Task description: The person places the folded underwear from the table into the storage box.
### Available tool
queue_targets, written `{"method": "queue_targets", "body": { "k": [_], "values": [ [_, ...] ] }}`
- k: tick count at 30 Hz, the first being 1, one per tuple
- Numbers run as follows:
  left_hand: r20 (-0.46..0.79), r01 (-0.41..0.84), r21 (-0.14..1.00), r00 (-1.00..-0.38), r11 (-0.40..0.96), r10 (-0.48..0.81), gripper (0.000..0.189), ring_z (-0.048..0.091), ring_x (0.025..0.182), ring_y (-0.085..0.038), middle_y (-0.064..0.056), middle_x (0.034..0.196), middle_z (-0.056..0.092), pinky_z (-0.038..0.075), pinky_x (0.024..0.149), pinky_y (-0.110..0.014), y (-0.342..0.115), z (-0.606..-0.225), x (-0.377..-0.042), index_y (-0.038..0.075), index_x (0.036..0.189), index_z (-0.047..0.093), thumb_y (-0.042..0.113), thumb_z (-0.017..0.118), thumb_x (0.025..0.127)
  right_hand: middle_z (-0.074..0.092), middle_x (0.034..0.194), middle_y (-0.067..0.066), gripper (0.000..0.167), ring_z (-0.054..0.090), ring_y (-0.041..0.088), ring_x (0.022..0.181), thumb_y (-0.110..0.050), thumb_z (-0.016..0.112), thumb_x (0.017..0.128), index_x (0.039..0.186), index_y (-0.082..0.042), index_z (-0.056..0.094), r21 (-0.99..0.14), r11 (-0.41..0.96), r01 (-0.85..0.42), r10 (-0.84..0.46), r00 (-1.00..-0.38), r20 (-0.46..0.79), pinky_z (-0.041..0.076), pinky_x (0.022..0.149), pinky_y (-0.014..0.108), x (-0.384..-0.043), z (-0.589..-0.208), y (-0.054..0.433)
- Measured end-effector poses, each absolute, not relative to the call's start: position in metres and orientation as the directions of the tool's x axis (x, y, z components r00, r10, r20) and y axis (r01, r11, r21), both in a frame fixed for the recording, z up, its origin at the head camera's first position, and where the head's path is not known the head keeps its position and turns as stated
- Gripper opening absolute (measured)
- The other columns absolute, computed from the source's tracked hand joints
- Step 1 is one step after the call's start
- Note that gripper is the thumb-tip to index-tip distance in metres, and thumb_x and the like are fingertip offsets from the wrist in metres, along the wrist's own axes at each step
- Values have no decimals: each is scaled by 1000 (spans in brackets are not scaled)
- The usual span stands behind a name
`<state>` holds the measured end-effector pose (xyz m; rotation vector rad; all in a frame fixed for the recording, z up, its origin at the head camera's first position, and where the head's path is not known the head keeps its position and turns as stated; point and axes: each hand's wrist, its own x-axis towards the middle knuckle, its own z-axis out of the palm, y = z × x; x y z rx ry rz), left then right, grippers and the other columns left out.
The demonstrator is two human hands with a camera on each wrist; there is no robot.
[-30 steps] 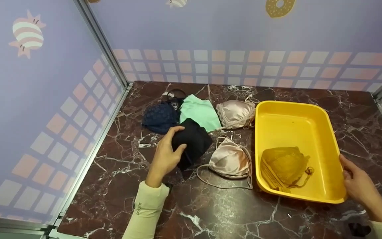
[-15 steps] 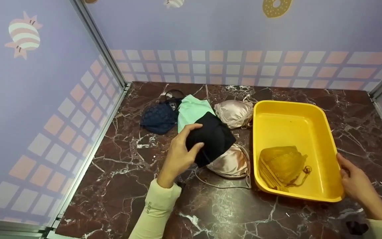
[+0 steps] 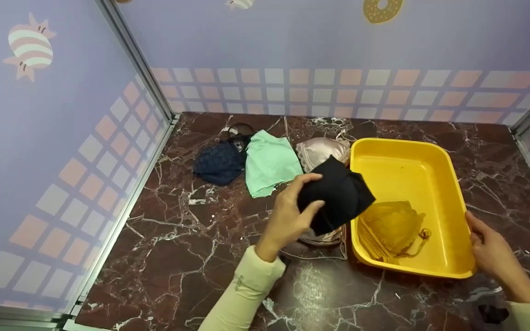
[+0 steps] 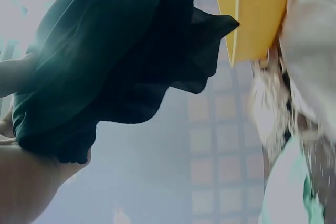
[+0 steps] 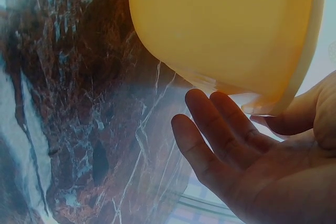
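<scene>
The left hand (image 3: 288, 220) pinches a black garment (image 3: 341, 195) over the yellow tub's (image 3: 396, 177) left rim; the right hand (image 3: 495, 255), fingers loosely extended, touches its right side.

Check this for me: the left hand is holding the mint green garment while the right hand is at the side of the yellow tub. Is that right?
Not quite: the head view shows the left hand holding a black garment; the mint green garment lies on the marbled tabletop. The right hand is indeed at the side of the yellow tub.
</scene>
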<state>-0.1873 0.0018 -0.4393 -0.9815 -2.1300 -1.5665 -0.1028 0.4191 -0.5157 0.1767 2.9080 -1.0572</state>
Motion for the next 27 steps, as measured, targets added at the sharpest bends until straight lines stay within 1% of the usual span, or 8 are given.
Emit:
{"method": "queue_targets", "body": {
  "k": [2,7,11,14,18,22,24,27],
  "values": [
    [617,692,705,-706,155,347,45,51,117,-18,-6,127,56,38,99,-32,12,-439,-187,7,128,51,7,67,86,30,133,44,50,51,33,71,-11,31,102,149,-1,16,-641,758,118,93,-993,-74,38,48,31,-103,-516,419],
    [625,709,695,-680,123,384,45,50,118,-17,-8,128,54,36,101,-30,36,-439,-187,6,128,49,5,66,86,29,134,44,50,47,25,59,-11,29,102,149,-3,16,-654,746,129,100,-992,-82,39,44,30,-104,-516,418],
    [595,707,700,-654,99,468,46,49,118,-14,-8,129,53,35,101,-26,58,-441,-187,6,130,47,4,64,87,31,132,44,50,44,22,54,-12,29,102,149,-4,17,-658,742,129,105,-992,-76,39,43,30,-104,-516,417],
    [579,727,680,-615,101,535,45,46,121,-12,-9,129,53,32,102,-24,76,-443,-187,5,130,46,5,63,88,32,132,44,50,41,21,51,-12,28,102,150,-5,16,-662,738,132,108,-991,-77,39,42,30,-104,-516,418],
    [556,751,652,-568,106,606,43,42,124,-9,-9,130,53,28,104,-21,99,-446,-185,6,130,46,9,62,90,31,133,43,50,44,24,56,-10,28,102,150,-6,16,-657,741,140,116,-990,-81,39,43,30,-105,-516,417],
    [499,774,619,-521,136,692,42,41,124,-7,-7,131,51,24,104,-18,120,-448,-182,7,132,44,11,58,93,29,135,43,51,49,31,69,-8,30,101,150,-4,16,-645,749,152,125,-988,-87,40,45,30,-105,-517,417],
    [463,791,590,-496,162,735,42,41,124,-7,-5,132,51,23,104,-16,130,-451,-181,7,134,43,13,56,95,29,135,43,51,49,31,69,-7,31,101,150,-3,15,-641,751,158,127,-987,-94,40,45,31,-104,-517,418],
    [402,803,562,-476,200,782,41,39,126,-7,-4,134,49,19,104,-14,143,-460,-182,6,135,41,14,53,96,28,135,43,51,50,33,70,-6,32,101,149,-2,15,-631,760,153,124,-988,-90,40,46,31,-103,-518,418]
  ]
}}
